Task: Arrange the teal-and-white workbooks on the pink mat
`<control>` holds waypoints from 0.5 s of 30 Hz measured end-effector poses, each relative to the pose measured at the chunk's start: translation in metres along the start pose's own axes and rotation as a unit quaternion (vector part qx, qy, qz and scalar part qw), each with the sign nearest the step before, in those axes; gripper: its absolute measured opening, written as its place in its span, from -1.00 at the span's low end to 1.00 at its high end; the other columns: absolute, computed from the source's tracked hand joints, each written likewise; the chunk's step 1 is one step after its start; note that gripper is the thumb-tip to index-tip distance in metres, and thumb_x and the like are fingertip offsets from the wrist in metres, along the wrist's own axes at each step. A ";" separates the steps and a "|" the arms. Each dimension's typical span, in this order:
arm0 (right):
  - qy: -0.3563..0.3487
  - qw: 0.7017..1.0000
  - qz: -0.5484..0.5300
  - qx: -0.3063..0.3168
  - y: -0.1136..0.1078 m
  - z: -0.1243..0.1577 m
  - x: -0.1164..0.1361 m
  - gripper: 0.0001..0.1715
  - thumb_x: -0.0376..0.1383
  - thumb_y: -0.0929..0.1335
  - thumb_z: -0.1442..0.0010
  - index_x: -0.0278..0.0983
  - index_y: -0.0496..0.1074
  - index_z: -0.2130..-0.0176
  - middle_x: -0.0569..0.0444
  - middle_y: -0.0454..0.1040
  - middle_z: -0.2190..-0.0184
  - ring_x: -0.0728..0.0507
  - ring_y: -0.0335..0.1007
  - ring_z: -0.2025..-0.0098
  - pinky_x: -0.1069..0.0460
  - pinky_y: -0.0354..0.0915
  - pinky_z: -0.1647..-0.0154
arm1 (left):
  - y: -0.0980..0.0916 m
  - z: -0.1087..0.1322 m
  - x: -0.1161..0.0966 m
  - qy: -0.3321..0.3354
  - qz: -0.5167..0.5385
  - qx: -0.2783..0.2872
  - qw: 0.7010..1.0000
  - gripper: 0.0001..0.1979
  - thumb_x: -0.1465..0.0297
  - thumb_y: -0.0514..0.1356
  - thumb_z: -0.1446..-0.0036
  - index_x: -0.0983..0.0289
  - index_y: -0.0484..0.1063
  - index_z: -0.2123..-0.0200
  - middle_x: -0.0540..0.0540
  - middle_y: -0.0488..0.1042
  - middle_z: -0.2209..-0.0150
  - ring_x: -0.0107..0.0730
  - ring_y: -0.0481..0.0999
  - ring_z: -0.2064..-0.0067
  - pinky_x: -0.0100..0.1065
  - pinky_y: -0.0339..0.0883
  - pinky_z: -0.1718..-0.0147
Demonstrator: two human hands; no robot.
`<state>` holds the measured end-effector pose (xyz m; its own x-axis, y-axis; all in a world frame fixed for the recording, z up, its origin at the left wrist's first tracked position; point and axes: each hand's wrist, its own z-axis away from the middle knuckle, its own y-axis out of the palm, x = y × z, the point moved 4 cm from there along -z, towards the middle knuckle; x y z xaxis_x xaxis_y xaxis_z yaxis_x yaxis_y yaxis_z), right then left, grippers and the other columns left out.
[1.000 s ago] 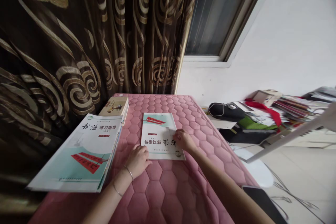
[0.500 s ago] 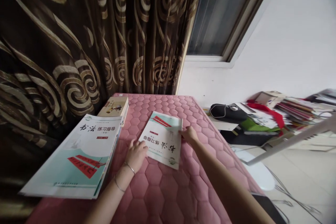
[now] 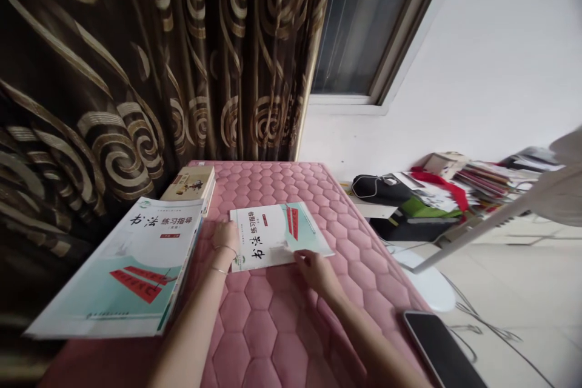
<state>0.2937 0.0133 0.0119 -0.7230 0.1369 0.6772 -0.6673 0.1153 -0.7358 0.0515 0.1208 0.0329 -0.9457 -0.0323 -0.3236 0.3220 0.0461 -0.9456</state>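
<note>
A thin teal-and-white booklet [image 3: 277,235] with red banners on its cover lies turned sideways on the pink quilted surface [image 3: 282,321]. My left hand [image 3: 224,236] rests at the booklet's left edge, fingers curled against it. My right hand [image 3: 313,270] presses on its near edge, fingers laid on the cover. A bracelet shows on my left wrist.
A stack of like booklets [image 3: 131,264] lies at the left, with a small beige book [image 3: 190,182] behind it. A dark phone [image 3: 439,348] sits at the near right corner. A patterned curtain [image 3: 136,60] hangs behind. Bags and books clutter the floor [image 3: 422,194] to the right.
The booklet has been turned about a quarter turn and now lies sideways. My left hand moved up to its left edge, and my right hand came round to its near edge.
</note>
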 end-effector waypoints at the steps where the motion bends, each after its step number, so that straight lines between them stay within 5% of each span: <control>1: -0.016 0.997 0.045 -0.052 -0.012 -0.005 -0.006 -0.66 -0.24 0.23 -0.19 -0.30 0.53 0.19 -0.05 0.54 0.38 -0.10 0.45 0.37 0.07 0.27 0.35 | 0.000 0.006 0.004 0.001 0.006 -0.007 1.000 -0.75 0.47 0.07 -0.12 0.34 0.54 0.23 0.28 0.53 0.19 -0.20 0.46 0.10 -0.30 0.26 0.16; 4: -0.022 0.977 0.135 -0.161 -0.041 -0.018 -0.034 -0.61 -0.24 0.22 -0.19 -0.33 0.52 0.13 -0.18 0.49 0.21 -0.17 0.44 0.23 0.02 0.28 0.20 | 0.003 0.029 0.016 0.003 0.024 -0.027 0.999 -0.80 0.46 0.12 -0.10 0.31 0.52 0.24 0.22 0.53 0.19 -0.23 0.43 0.07 -0.33 0.23 0.11; 9: 0.029 0.986 0.120 -0.111 -0.045 -0.027 -0.066 -0.62 -0.23 0.22 -0.15 -0.25 0.57 0.23 -0.08 0.53 0.31 -0.14 0.47 0.32 0.05 0.29 0.33 | 0.015 0.051 0.029 -0.015 0.089 -0.035 0.995 -0.72 0.56 0.21 0.00 0.31 0.47 0.16 0.17 0.52 0.16 -0.37 0.46 0.14 -0.43 0.25 0.17; 15: 0.020 0.991 0.063 -0.116 -0.031 -0.023 -0.065 -0.64 -0.23 0.24 -0.10 -0.28 0.58 0.28 -0.07 0.59 0.34 -0.18 0.51 0.29 0.04 0.32 0.30 | 0.012 0.033 0.035 -0.015 0.116 -0.070 0.991 -0.80 0.64 0.17 0.02 0.33 0.48 0.31 0.14 0.53 0.27 -0.39 0.46 0.20 -0.43 0.25 0.21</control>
<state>0.3652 0.0235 -0.0093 -0.7867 0.2032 0.5830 -0.5103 0.3175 -0.7993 0.0236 0.0873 0.0093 -0.8448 -0.0334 -0.5341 0.5188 0.1934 -0.8327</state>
